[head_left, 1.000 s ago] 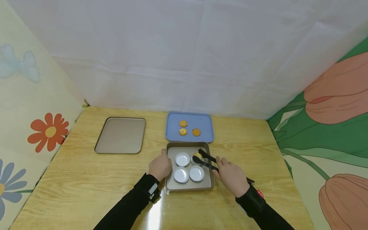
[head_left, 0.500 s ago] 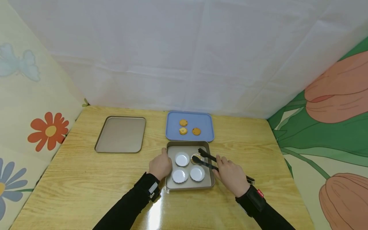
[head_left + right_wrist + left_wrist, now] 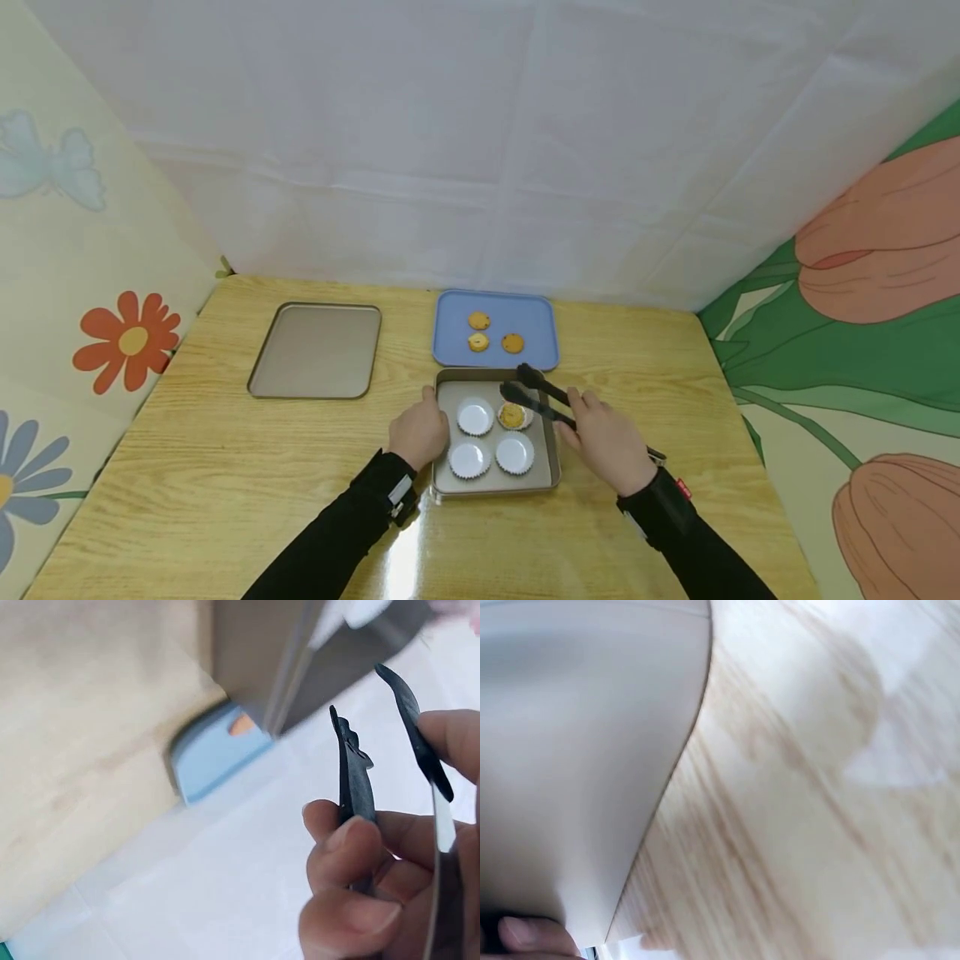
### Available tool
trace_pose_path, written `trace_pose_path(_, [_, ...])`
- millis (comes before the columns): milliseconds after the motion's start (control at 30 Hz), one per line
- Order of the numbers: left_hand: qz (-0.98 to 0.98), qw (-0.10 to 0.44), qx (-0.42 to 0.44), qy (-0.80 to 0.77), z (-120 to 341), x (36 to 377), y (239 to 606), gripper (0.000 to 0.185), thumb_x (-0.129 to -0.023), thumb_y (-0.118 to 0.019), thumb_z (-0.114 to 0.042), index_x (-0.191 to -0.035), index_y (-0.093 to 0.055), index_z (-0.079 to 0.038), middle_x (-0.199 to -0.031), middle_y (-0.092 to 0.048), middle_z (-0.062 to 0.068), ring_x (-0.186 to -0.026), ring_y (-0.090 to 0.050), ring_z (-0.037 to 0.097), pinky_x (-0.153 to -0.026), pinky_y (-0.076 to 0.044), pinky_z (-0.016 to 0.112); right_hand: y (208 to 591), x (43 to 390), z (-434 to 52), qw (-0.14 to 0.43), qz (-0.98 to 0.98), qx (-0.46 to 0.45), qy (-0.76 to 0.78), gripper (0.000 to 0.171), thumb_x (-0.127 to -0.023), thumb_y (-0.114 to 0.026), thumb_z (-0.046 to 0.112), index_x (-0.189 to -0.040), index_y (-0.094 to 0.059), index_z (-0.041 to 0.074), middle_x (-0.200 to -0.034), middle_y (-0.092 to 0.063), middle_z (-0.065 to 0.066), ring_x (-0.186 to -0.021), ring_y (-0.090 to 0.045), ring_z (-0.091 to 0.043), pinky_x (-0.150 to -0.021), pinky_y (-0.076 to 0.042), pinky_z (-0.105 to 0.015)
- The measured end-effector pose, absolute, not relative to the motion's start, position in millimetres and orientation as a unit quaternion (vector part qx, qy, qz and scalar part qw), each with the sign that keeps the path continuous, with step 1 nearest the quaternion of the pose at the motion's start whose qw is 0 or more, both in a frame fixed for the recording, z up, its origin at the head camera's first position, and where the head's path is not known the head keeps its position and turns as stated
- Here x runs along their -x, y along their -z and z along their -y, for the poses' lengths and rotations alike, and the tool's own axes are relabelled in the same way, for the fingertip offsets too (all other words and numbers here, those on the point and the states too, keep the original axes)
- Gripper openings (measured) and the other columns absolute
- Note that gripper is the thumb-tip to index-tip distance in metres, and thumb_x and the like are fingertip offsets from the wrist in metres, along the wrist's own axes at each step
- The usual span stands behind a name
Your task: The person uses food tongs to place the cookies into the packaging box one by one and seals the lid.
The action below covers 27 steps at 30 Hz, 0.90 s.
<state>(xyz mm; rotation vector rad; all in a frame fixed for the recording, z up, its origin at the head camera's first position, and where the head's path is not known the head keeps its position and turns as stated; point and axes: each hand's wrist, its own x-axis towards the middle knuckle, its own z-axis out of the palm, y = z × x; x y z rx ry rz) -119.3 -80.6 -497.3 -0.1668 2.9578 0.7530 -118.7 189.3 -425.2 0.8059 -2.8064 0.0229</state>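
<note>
My left hand (image 3: 418,432) grips the left wall of a square metal baking pan (image 3: 487,387); in the left wrist view, fingertips (image 3: 536,934) show against the pan's side. My right hand (image 3: 606,442) holds black tongs (image 3: 536,406) above the pan's back right corner. Their tips stand apart with nothing between them, as the right wrist view also shows. Several white fluted baking cups (image 3: 469,458) sit in the pan. In the back right cup lies a golden cookie (image 3: 512,415), just below the tongs.
Behind the pan, close to its back wall, is a blue tray (image 3: 536,312) bearing three cookies (image 3: 512,343). A shallow metal tray (image 3: 318,350) lies at the back left of the wooden table (image 3: 300,467). A white cloth (image 3: 480,150) hangs behind the table.
The tongs were down at the back right cup, over the cookie. My right hand has raised them up and back, leaving the cookie in the cup. The left hand has stayed put.
</note>
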Motion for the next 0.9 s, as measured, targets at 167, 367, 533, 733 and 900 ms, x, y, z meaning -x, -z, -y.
trace_pose_path(167, [-0.965, 0.045, 0.061, -0.249, 81, 119, 495, 0.040, -0.088, -0.043, -0.015, -0.122, -0.040, 0.006, -0.064, -0.057, 0.015, -0.055, -0.057, 0.031, -0.046, -0.041, 0.044, 412, 152, -187, 0.125, 0.953, -0.271, -0.044, 0.054, -0.084, -0.064, 0.031, -0.121, -0.053, -0.007, -0.093, -0.059, -0.021, -0.056, -0.056, -0.022, -0.043, -0.041, -0.029])
trace_pose_path(367, [-0.965, 0.048, 0.068, -0.249, 79, 118, 498, 0.039, -0.088, -0.042, -0.016, -0.122, -0.040, 0.003, -0.065, -0.057, 0.015, -0.055, -0.056, 0.030, -0.048, -0.041, 0.043, 409, 194, -180, 0.102, 0.962, -0.250, -0.037, 0.052, -0.086, -0.062, 0.030, -0.119, -0.053, -0.009, -0.094, -0.059, -0.023, -0.062, -0.059, -0.028, -0.052, -0.047, -0.037])
trace_pose_path(533, [-0.966, 0.044, 0.065, -0.246, 79, 118, 500, 0.041, -0.088, -0.042, -0.016, -0.123, -0.040, 0.004, -0.065, -0.058, 0.015, -0.055, -0.056, 0.029, -0.048, -0.041, 0.043, 420, 215, -172, 0.054, 0.972, -0.228, -0.008, 0.050, -0.087, -0.059, 0.033, -0.117, -0.053, -0.007, -0.091, -0.057, -0.020, -0.059, -0.056, -0.026, -0.051, -0.045, -0.038])
trace_pose_path(733, [-0.967, 0.039, 0.065, -0.242, 78, 117, 500, 0.037, -0.088, -0.044, -0.016, -0.119, -0.041, 0.004, -0.064, -0.057, 0.014, -0.055, -0.056, 0.030, -0.047, -0.041, 0.043, 434, 225, -166, 0.064, 0.969, -0.236, 0.027, 0.051, -0.086, -0.060, 0.034, -0.113, -0.056, -0.009, -0.086, -0.058, -0.019, -0.052, -0.053, -0.023, -0.045, -0.044, -0.038])
trace_pose_path(900, [-0.968, 0.036, 0.060, -0.243, 78, 117, 499, 0.036, -0.088, -0.044, -0.016, -0.118, -0.041, 0.004, -0.063, -0.056, 0.014, -0.054, -0.056, 0.030, -0.046, -0.041, 0.043, 442, 228, -165, 0.083, 0.965, -0.247, 0.037, 0.050, -0.084, -0.063, 0.032, -0.111, -0.057, -0.009, -0.082, -0.058, -0.018, -0.051, -0.052, -0.022, -0.044, -0.043, -0.036])
